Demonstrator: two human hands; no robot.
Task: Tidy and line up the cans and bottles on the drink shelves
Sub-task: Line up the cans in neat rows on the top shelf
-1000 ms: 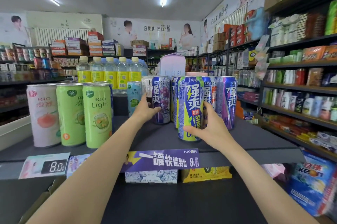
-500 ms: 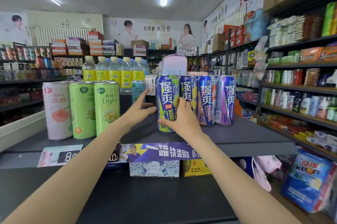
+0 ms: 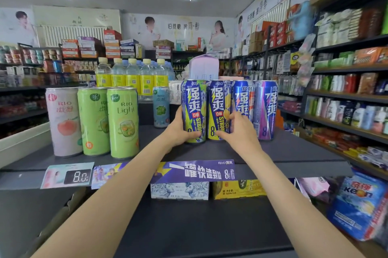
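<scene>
Several tall blue RIO cans stand in a row on the dark top shelf (image 3: 294, 152). My left hand (image 3: 178, 129) grips the leftmost one, a blue and green can (image 3: 193, 102), from its left side. My right hand (image 3: 239, 129) holds the blue and yellow can (image 3: 218, 102) beside it, thumb low on its front, fingers round its right side. Right of these stand a blue can (image 3: 243, 96) and a purple can (image 3: 265, 108). The cans touch one another side by side.
At the shelf's left stand a pink can (image 3: 63, 121) and two green RIO Light cans (image 3: 122, 121). A small blue can (image 3: 161, 106) and yellow-capped bottles (image 3: 132, 77) stand behind. Price tags (image 3: 67, 174) hang on the shelf edge; boxes (image 3: 179, 190) sit below. Stocked shelves (image 3: 346, 93) line the right.
My left hand moved right from open air onto the blue and green can. My right hand shifted from that can to the blue and yellow one beside it.
</scene>
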